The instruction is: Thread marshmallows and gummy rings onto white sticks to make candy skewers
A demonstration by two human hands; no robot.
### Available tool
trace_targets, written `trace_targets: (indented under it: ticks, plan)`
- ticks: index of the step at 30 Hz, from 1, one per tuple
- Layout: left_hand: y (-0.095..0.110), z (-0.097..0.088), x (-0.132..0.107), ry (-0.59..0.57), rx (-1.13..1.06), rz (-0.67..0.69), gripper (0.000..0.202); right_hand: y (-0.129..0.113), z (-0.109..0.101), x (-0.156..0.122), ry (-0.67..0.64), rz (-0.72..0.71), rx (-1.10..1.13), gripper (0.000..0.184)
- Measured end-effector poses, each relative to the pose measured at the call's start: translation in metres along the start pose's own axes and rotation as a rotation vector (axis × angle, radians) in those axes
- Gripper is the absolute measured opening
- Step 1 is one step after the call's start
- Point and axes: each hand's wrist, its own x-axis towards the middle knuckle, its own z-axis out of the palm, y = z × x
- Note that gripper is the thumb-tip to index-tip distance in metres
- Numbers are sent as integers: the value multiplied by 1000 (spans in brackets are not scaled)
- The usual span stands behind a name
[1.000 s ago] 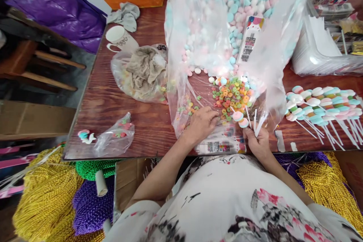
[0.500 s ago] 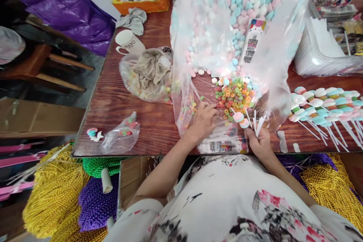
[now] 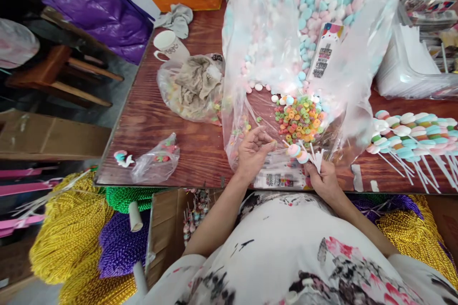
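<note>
My right hand [image 3: 323,178] is closed around several white sticks [image 3: 316,158]. One of these sticks points left and carries pink, white and blue candies [image 3: 297,152] with an orange ring between them. My left hand [image 3: 255,150] has its thumb and forefinger pinched just left of that stick's bare tip. A small orange bit, apparently a gummy ring, shows at the fingertips, mostly hidden. Just beyond both hands lies a pile of colourful gummy rings [image 3: 300,119] on clear plastic. Behind it, a big clear bag [image 3: 265,24] spills pastel pink, blue and white candies [image 3: 311,33].
Finished candy skewers [image 3: 415,136] lie stacked at the right, below a plastic-wrapped tray [image 3: 411,76]. To the left are a bag with a crumpled cloth [image 3: 196,83], a white mug [image 3: 171,46], a small bag [image 3: 157,159] and an orange basket [image 3: 186,2]. Printed wrappers [image 3: 279,179] lie along the table's front edge.
My left hand has lifted from beside the ring pile and closed into a pinch near the stick's tip. My right hand has shifted left with its sticks, and the view has moved slightly.
</note>
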Motion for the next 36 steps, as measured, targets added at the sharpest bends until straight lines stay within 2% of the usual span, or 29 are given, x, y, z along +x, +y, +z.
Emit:
trace_targets:
  ticks: [2,4,9,12,15,17,18,20,22,24,26,29,32,36]
  plan:
    - [5,2,-2,22,-153,-59,46,-5,1,0,-47,-35,-26,13]
    - [9,4,-4,44,-218,-69,42,-9,2,1,-84,-64,-57,13]
    - [5,4,-10,102,-171,-4,41,-14,2,3,-115,-61,-98,19]
    - [4,0,-14,69,102,166,28,-13,2,2,-102,-64,-86,21]
    - [9,-4,-18,-91,410,418,11,-12,4,0,-98,-73,-104,20]
    - [13,-4,-19,-179,481,545,13,-12,6,-2,-107,-83,-116,19]
    - [16,-3,-20,-189,477,558,14,-12,8,-2,-103,-85,-111,19]
    - [20,0,-20,-126,375,458,16,-12,11,-3,-64,-81,-72,19]
    - [24,3,-17,-9,159,266,24,-12,14,-1,-13,-71,-33,18]
    - [29,5,-11,47,-71,98,35,-15,15,1,7,-66,-25,18]
    - [32,7,-6,-23,-205,-51,36,-18,15,4,-2,-70,-24,17]
    - [30,11,-3,-145,-291,-264,26,-22,15,8,-15,-72,20,18]
    - [23,18,-7,-114,-341,-352,27,-24,17,10,-9,-31,98,17]
    - [18,26,-16,-123,-336,-322,26,-26,17,9,21,12,152,16]
